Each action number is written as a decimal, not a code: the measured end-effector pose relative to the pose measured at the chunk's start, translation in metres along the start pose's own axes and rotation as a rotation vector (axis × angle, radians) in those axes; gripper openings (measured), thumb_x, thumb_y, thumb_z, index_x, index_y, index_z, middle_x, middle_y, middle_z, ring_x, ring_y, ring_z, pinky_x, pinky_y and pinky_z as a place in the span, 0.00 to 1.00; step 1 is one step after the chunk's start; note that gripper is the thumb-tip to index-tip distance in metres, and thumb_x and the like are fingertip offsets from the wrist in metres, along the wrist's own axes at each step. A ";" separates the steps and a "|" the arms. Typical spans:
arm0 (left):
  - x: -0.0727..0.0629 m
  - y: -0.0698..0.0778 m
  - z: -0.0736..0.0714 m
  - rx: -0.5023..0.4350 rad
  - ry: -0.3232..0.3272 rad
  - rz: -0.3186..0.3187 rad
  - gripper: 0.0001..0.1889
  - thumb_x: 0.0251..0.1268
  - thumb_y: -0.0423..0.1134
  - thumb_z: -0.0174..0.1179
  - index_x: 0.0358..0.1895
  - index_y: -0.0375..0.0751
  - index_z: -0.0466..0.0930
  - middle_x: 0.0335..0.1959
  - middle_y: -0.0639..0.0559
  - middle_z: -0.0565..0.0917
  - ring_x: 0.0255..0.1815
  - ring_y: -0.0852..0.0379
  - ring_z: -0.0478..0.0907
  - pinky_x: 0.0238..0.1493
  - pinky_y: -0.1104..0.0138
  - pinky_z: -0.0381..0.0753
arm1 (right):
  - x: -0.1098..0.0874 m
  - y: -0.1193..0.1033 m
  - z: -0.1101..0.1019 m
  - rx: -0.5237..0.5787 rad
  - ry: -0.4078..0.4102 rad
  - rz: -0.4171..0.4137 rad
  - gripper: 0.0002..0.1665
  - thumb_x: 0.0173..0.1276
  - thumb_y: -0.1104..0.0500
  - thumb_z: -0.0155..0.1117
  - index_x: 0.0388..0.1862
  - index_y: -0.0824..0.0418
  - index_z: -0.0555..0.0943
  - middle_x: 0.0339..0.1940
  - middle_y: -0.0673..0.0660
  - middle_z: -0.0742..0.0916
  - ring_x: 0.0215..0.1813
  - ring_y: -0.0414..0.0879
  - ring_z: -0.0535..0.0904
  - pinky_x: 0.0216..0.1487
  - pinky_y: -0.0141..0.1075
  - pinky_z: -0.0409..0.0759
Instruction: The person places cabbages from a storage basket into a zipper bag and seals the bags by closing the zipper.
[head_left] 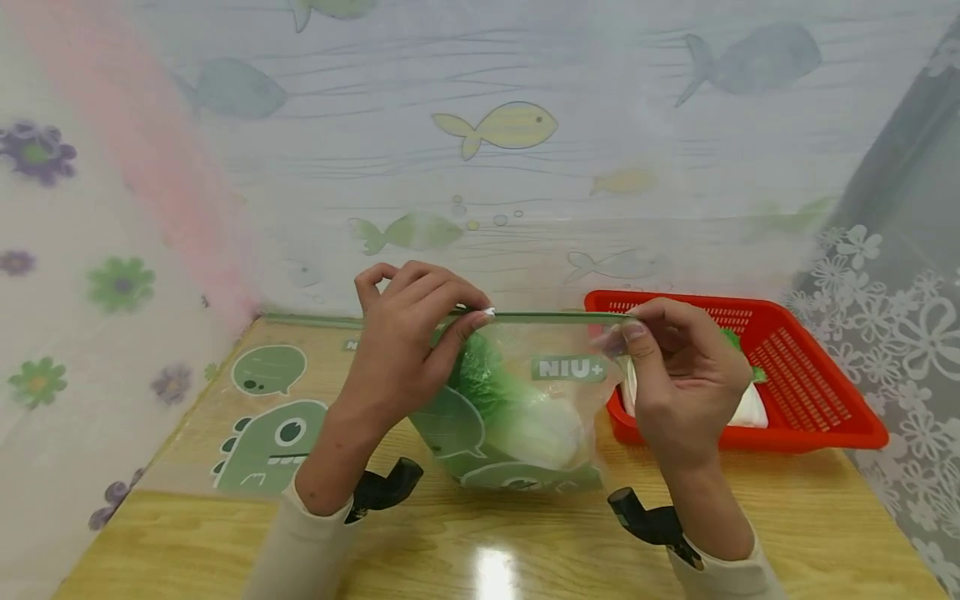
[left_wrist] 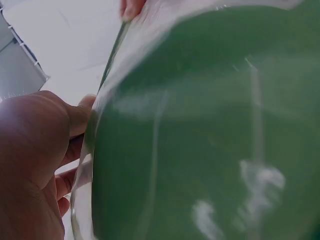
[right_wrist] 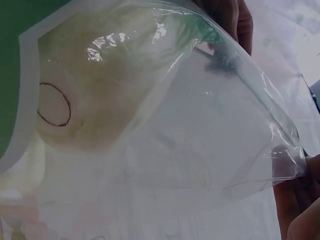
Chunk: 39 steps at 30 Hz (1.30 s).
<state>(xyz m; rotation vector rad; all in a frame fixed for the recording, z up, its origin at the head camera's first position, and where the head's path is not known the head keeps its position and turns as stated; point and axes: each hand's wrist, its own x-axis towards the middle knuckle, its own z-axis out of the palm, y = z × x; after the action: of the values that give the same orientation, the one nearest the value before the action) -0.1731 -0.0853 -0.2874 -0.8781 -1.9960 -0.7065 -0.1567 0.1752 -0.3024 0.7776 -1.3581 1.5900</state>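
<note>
A clear zip bag (head_left: pixel 525 475) with green prints and "NIU+" lettering is held up over the table. Inside it is a Chinese cabbage (head_left: pixel 525 417), leafy green at the left and pale toward the right. Between thumb and fingers my left hand (head_left: pixel 408 342) pinches the small white slider (head_left: pixel 490 312) on the green zip strip (head_left: pixel 558 317). The bag's top right corner is pinched by my right hand (head_left: pixel 690 375). In the left wrist view, green printed plastic hides the contents; the right wrist view shows the cabbage's pale base (right_wrist: pixel 100 85) through the film.
A red plastic basket (head_left: pixel 832 433) stands at the right behind my right hand, with pale and green vegetables (head_left: pixel 750 410) partly hidden in it. Another dinosaur-print bag (head_left: pixel 270 450) lies flat on the left of the wooden table (head_left: pixel 420 550). A fish-patterned curtain (head_left: pixel 495 183) hangs behind.
</note>
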 end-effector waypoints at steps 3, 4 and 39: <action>-0.002 -0.007 -0.009 0.018 0.006 -0.011 0.03 0.75 0.40 0.69 0.45 0.49 0.88 0.43 0.56 0.88 0.53 0.50 0.79 0.61 0.39 0.53 | 0.001 0.002 -0.005 -0.006 0.041 0.016 0.06 0.68 0.79 0.64 0.39 0.86 0.79 0.29 0.64 0.90 0.29 0.47 0.90 0.40 0.34 0.89; -0.003 -0.010 -0.012 0.024 0.008 -0.014 0.03 0.75 0.40 0.69 0.45 0.48 0.89 0.43 0.55 0.88 0.53 0.49 0.78 0.61 0.39 0.53 | 0.002 0.002 -0.007 -0.018 0.052 0.024 0.06 0.69 0.79 0.64 0.40 0.86 0.79 0.30 0.64 0.90 0.29 0.46 0.90 0.40 0.34 0.88; -0.031 -0.053 -0.013 -0.509 -0.113 -0.608 0.16 0.91 0.44 0.40 0.58 0.33 0.69 0.38 0.37 0.79 0.32 0.53 0.84 0.39 0.67 0.87 | -0.005 0.041 -0.025 -0.137 -0.023 0.533 0.03 0.86 0.59 0.55 0.53 0.55 0.71 0.22 0.54 0.78 0.24 0.45 0.79 0.35 0.33 0.88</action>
<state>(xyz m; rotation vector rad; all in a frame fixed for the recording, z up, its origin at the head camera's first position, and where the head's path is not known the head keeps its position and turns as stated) -0.1963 -0.1363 -0.3158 -0.5823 -2.2408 -1.5887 -0.1900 0.1980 -0.3291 0.3632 -1.7700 1.8629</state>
